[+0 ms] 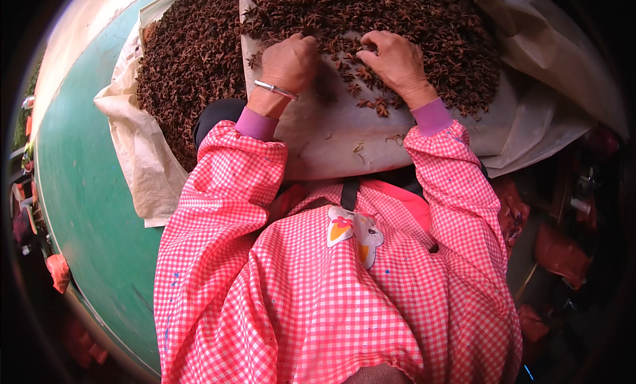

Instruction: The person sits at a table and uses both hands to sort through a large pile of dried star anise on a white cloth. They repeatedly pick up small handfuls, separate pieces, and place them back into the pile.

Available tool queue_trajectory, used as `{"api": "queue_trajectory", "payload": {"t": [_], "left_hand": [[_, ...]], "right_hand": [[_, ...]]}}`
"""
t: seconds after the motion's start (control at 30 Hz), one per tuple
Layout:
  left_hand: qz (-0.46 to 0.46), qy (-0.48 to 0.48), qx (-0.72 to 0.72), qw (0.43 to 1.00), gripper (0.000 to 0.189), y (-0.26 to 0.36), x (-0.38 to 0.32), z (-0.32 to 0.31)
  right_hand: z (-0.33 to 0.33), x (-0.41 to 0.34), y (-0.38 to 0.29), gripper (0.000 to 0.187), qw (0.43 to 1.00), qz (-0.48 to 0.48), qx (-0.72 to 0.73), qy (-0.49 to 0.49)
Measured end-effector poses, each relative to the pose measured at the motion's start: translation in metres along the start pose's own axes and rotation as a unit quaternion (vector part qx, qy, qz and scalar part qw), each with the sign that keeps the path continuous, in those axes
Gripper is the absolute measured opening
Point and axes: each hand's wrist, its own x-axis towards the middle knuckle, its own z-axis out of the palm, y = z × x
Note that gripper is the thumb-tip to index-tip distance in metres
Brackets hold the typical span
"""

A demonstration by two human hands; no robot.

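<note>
Dried star anise (367, 14) is heaped on a pale plastic sheet (343, 145) in front of me. My left hand (290, 61), with a silver bangle (276, 89) at the wrist, is curled at the near edge of this heap. Its fingertips are hidden, so I cannot see whether it holds anything. My right hand (395, 63) hovers over the heap's near side, thumb and forefinger apart, with nothing visible between them. Between and below the hands, loose star anise pods (380, 107) lie scattered on the sheet.
Left of the sheet, a larger mass of star anise (191, 61) fills an opened woven sack (144, 160) on the green floor (89, 185). Folded sheeting (541, 41) rises at the right. Red plastic bags (561, 255) lie at the lower right. Thin stalks (358, 147) rest near my lap.
</note>
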Motion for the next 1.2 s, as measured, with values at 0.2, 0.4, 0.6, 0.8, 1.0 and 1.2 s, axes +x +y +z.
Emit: {"api": "queue_trajectory", "payload": {"t": [0.2,0.4,0.6,0.8,1.0,1.2], "left_hand": [[-0.036,0.128,-0.099,0.986,0.01,-0.006,0.001,-0.013],[0.07,0.201,-0.219,0.952,0.018,0.005,0.007,-0.017],[0.024,0.006,-0.433,0.901,0.033,0.017,0.007,-0.01],[0.078,0.151,-0.024,0.985,0.016,0.018,0.0,-0.022],[0.148,0.041,0.112,0.982,0.01,0.043,-0.014,0.008],[0.182,0.088,0.108,0.973,0.007,0.043,-0.011,0.016]], "right_hand": [[0.013,-0.014,-0.003,0.02,0.988,0.009,-0.105,-0.112],[0.004,-0.011,-0.007,0.013,0.96,0.107,0.252,-0.055],[0.003,0.022,-0.04,0.013,0.909,0.063,0.413,0.001],[-0.046,0.001,-0.042,0.02,0.817,0.068,0.425,-0.384],[-0.08,-0.068,-0.018,0.026,0.755,0.107,0.395,-0.513],[-0.053,-0.071,0.005,0.024,0.861,0.285,0.4,-0.133]]}}
